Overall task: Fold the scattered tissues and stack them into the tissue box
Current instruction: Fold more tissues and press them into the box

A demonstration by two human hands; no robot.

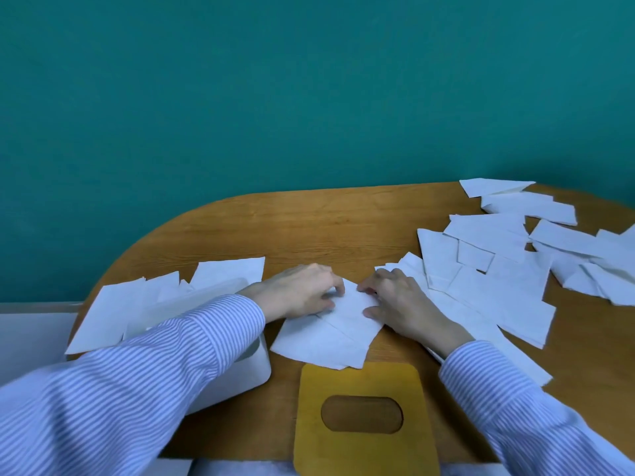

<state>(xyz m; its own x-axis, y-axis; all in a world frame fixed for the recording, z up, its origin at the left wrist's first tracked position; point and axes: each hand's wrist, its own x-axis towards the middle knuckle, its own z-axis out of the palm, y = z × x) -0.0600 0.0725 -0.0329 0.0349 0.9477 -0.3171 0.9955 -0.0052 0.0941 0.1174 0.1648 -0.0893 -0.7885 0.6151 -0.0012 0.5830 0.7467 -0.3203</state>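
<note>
Head view, looking down on a rounded wooden table against a teal wall. Landmark: the white tissue box, open-topped, near the table's left front edge. Left forearm in a blue-and-white striped sleeve crosses over the box, hiding most of its opening; whether any tissues sit inside, cannot tell. Behind and left of the box, a few white tissues lie flat, one overhanging the table edge. Just right of the box lies the tissue being folded, a white sheet with creases and a raised point at its far end. Both hands are on that far end, close together. Left hand has fingers curled, tips pinching the sheet at the point. Right hand lies knuckles-up, fingers bent, tips and thumb nipping the same sheet from the other side. Right of the box and nearer the camera, a yellow wooden lid with an oval slot lies flat; the worked tissue's near edge overlaps its far rim. Well right of the box, a loose heap of unfolded tissues spreads toward the table's right and far edges, sheets overlapping at all angles; the right sleeve lies over its near part.
</note>
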